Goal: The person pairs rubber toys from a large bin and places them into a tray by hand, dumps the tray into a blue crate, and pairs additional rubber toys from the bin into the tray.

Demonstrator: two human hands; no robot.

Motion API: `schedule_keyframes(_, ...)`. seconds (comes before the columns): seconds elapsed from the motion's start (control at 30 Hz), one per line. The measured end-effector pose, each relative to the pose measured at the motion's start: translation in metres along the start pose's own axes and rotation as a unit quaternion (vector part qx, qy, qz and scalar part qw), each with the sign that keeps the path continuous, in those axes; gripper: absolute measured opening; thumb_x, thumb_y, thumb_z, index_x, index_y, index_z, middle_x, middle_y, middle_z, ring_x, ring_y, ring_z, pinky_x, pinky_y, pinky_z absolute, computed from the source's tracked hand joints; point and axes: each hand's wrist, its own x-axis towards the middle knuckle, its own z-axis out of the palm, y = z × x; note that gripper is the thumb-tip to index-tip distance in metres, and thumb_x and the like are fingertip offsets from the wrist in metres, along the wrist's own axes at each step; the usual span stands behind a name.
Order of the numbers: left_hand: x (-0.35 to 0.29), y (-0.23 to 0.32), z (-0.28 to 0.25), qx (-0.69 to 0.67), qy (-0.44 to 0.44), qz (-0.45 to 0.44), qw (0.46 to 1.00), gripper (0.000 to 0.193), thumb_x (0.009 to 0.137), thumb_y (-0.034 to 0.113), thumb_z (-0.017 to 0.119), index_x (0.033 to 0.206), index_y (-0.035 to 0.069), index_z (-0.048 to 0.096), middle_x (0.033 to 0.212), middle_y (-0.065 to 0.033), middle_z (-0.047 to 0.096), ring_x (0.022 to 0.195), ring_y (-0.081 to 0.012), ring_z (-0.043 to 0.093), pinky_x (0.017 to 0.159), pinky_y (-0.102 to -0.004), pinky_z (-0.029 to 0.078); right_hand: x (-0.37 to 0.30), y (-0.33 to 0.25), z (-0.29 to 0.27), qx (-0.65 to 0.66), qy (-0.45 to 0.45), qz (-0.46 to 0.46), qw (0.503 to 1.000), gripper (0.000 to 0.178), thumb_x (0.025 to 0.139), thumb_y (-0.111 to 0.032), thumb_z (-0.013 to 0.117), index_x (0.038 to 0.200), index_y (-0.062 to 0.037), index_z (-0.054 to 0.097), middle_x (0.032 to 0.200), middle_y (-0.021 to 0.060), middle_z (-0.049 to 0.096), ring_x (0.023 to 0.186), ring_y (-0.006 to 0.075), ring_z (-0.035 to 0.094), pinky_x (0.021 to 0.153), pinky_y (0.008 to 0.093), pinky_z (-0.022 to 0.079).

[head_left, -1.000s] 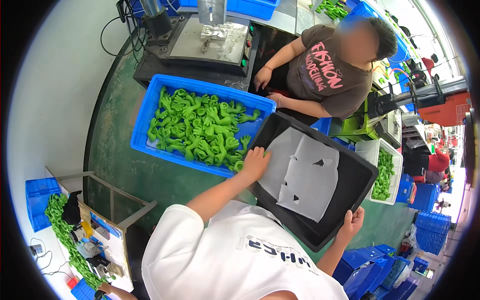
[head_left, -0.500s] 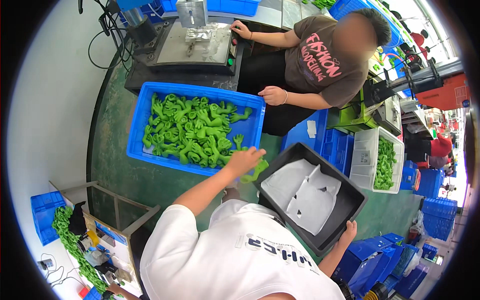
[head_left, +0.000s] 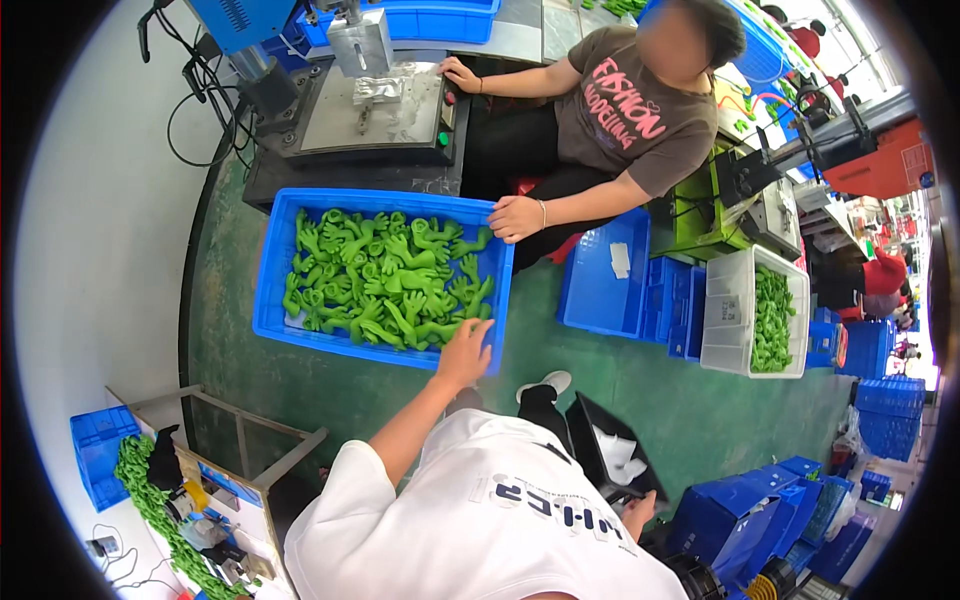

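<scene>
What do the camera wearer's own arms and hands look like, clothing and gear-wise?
White short-sleeved shirt with dark printed lettering; the left sleeve is plain, loose and ends above the elbow. Left hand: no glove, no watch or band visible at the wrist. Right hand: also gloveless; most of that arm is hidden, so its sleeve can't be judged.

The left arm [head_left: 408,432] reaches forward from the shoulder, its bare forearm slanting rightward. The left hand [head_left: 466,352] is at its end, back uppermost, fingers loosely bent. The right hand [head_left: 638,512] sits low beside the torso [head_left: 480,505], fingers curled in a grip, its forearm mostly hidden.
</scene>
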Motion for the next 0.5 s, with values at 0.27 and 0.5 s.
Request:
schedule_keyframes(0.27,0.056,-0.031,-0.025,-0.203,0.074,-0.285,0.934,0.056,0.09,0.021,0.064,0.142,0.006,0.046,0.082,-0.0111,0.071,0.082,-0.0324,0.07,0.077,-0.0429,0.053,0.108,0.049,-0.142,-0.244,-0.048,-0.084,0.965,0.029,0.08,-0.023,0.07,0.088,-0.0025,0.052,0.067,0.0074,0.053,0.054,0.0164,0.05,0.048,0.0301,0.041)
schedule_keyframes(0.5,0.009,-0.013,0.022,-0.174,-0.019,-0.111,0.978,0.033,0.092,0.019,0.061,0.123,0.007,0.061,0.088,-0.0124,0.072,0.08,-0.0327,0.069,0.074,-0.0429,0.053,0.064,0.158,-0.132,-0.516,-0.125,-0.26,0.807,0.042,0.077,-0.013,0.072,0.111,0.0078,0.059,0.078,0.0126,0.063,0.067,0.0215,0.061,0.058,0.0317,0.051)
